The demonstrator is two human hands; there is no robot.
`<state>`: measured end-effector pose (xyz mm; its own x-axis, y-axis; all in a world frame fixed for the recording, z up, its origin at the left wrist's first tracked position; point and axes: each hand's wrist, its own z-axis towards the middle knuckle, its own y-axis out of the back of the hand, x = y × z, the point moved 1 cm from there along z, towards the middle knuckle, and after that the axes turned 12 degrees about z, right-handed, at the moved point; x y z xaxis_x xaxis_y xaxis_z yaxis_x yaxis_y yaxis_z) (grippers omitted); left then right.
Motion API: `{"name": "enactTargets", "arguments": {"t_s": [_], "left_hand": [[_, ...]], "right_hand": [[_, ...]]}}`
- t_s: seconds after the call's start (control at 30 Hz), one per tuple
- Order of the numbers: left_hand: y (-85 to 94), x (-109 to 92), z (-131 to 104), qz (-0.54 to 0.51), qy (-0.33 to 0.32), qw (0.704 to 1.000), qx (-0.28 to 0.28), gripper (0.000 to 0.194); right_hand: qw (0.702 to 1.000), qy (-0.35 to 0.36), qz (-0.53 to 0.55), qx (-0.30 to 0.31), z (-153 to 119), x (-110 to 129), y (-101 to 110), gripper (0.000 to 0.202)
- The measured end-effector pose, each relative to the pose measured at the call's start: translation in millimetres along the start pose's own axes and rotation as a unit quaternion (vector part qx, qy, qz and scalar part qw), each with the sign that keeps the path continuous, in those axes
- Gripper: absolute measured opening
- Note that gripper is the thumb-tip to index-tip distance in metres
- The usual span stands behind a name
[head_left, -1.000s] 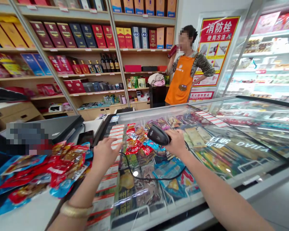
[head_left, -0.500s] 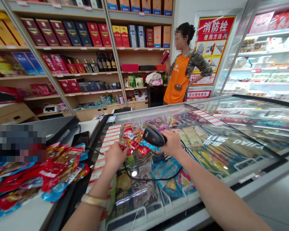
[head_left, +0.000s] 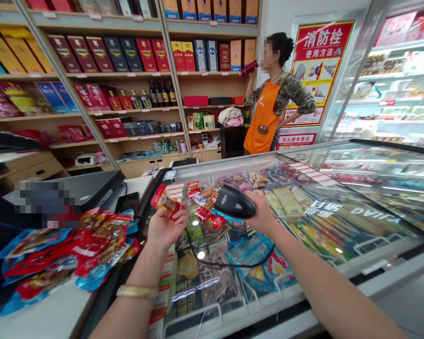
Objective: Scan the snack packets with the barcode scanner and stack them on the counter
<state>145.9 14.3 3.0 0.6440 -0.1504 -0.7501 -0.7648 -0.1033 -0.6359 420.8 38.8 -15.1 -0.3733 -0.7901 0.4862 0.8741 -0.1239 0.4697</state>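
Pinched in my left hand (head_left: pixel 167 227) is a small red snack packet (head_left: pixel 165 202), raised above the freezer's glass lid. My right hand (head_left: pixel 260 213) is wrapped around a black barcode scanner (head_left: pixel 234 201), whose head points left toward the packet. The scanner's black cable (head_left: pixel 229 265) loops across the glass below both hands. Between the hands, several small red packets (head_left: pixel 209 216) lie in a loose group on the glass. A larger heap of red and blue snack packets (head_left: pixel 88 247) is on the white counter to the left.
The glass-topped chest freezer (head_left: pixel 297 287) holds bagged frozen goods. A dark monitor or till (head_left: pixel 102 188) and a phone (head_left: pixel 127 203) are at left. Behind the freezer, a person in an orange apron (head_left: pixel 263 115) holds a dark red bottle (head_left: pixel 249 68). Shelves of boxes (head_left: pixel 127 70) line the wall.
My left hand has lifted a red packet from the group on the glass and turned palm up. The scanner has tilted slightly. The person behind has raised the bottle to the mouth.
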Motion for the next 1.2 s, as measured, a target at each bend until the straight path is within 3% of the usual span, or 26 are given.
{"name": "enactTargets", "arguments": {"t_s": [0.13,0.27,0.53,0.8,0.9,0.97,1.03,1.07,1.13,1.2], "left_hand": [[-7.3,11,-2,-0.034,0.025,0.999,0.034,0.014],[-12.3,18,0,-0.032,0.021,0.999,0.029,0.016],[-14.5,23,1,-0.043,0.034,0.998,0.01,0.02],[-12.9,25,2,-0.04,0.034,0.998,0.033,0.016],[-17.4,21,-1,0.015,0.01,1.0,0.007,0.009],[-16.9,10,-5,0.095,-0.051,0.993,-0.042,0.002],[-8.7,-8,-12,0.213,-0.152,0.957,-0.127,0.009],[-0.9,-20,-18,0.283,-0.206,0.919,-0.18,0.013],[20.8,-47,-34,0.433,-0.291,0.801,-0.292,0.021],[47.1,-73,-51,0.581,-0.326,0.633,-0.394,0.026]], "right_hand": [[0.998,0.014,0.033,0.044,0,20,-2,0.025],[0.996,0.009,0.044,0.081,0,31,-7,0.02],[0.994,0.002,0.052,0.097,-1,31,-10,0.025],[0.995,0.011,0.029,0.099,-4,24,-14,0.026],[0.997,0.022,0.027,0.067,-7,20,-13,0.025],[0.998,0.019,0.01,0.053,-8,16,-12,0.022],[0.999,0.02,-0.005,0.046,-9,12,-10,0.02],[0.999,0.02,-0.009,0.041,-9,10,-10,0.019],[0.999,0.026,-0.013,0.026,-10,8,-8,0.018],[0.999,0.031,-0.012,0.011,-10,6,-8,0.019]]}}
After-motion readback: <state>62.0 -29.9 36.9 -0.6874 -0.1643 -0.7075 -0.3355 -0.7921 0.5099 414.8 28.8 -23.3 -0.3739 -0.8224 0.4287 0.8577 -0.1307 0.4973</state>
